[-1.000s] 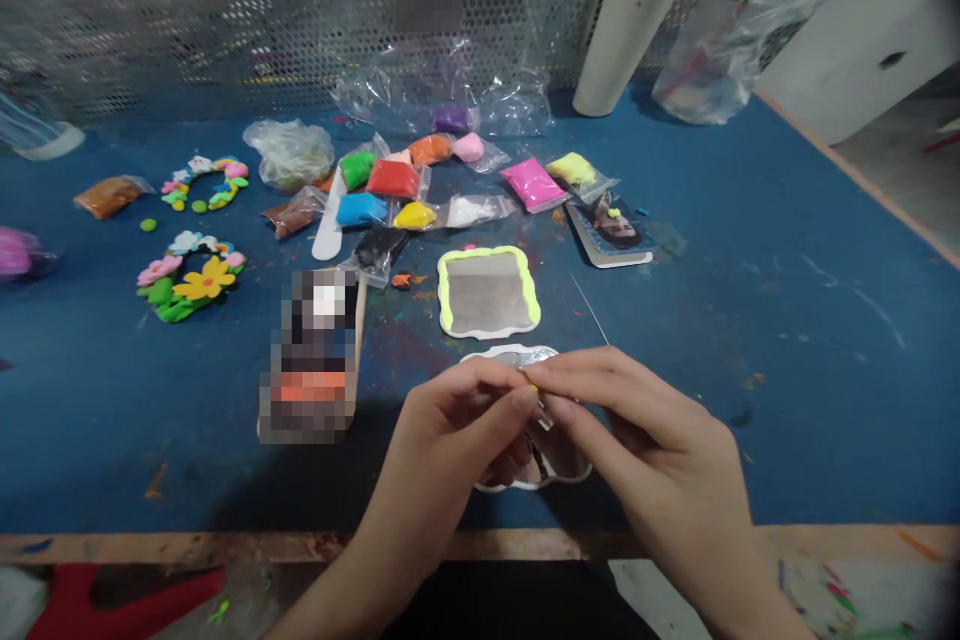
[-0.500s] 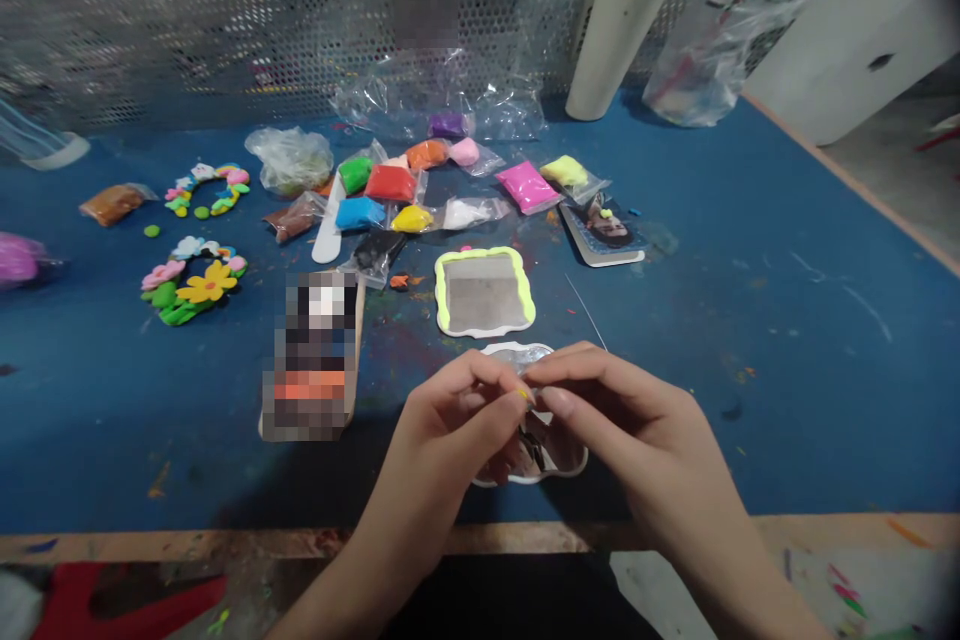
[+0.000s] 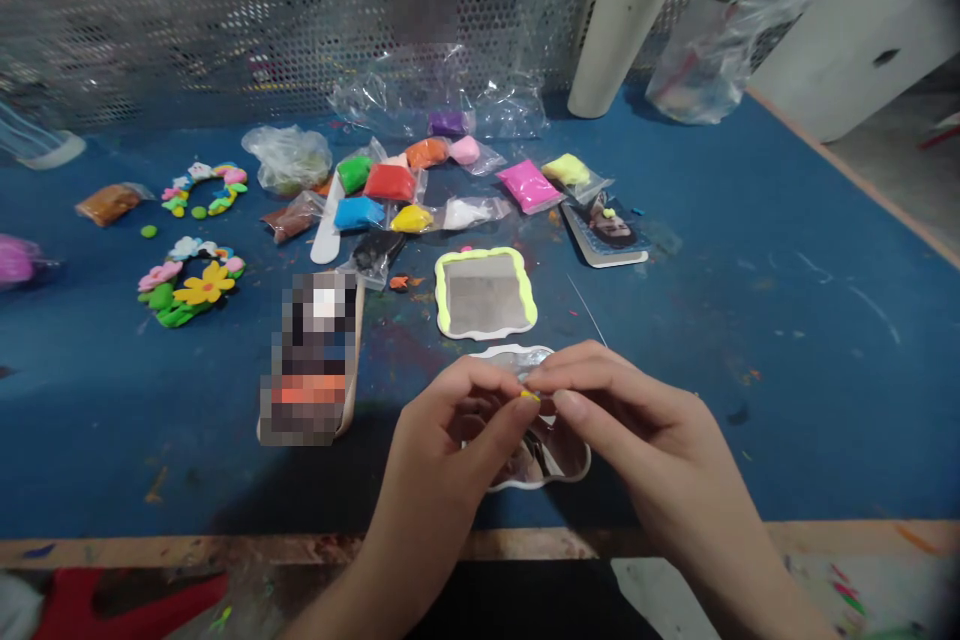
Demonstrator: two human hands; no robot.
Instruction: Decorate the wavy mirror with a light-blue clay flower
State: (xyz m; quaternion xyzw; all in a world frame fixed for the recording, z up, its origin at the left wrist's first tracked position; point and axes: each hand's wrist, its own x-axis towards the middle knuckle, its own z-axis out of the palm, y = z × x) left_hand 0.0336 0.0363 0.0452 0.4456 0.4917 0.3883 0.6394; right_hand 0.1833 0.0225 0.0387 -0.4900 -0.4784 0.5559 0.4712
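My left hand [image 3: 450, 440] pinches a small bit of yellow clay [image 3: 529, 395] between thumb and forefinger. Closed in a pinch from the other side, my right hand [image 3: 637, 420] has its forefinger tip against the left fingertips; whatever its fingers hold is too small to make out. Below both hands lies a wavy-edged mirror with a white frame [image 3: 517, 485], partly covered by them. Just beyond it is a squarish mirror [image 3: 487, 295] whose frame carries a neon-yellow clay border along the top and sides.
Several bagged clay pieces, such as a red one [image 3: 390, 183] and a magenta one [image 3: 529, 186], lie farther back. A phone [image 3: 319, 360] and two decorated rings [image 3: 206, 285] are leftward. A thin needle-like rod [image 3: 586, 310], a small card-like case [image 3: 607, 235] and a tall tumbler [image 3: 630, 20] are rightward.
More of the yellow clay shows at my fingertips, which have shifted slightly. Both hands stay together over the wavy mirror; the objects on the table keep their places.
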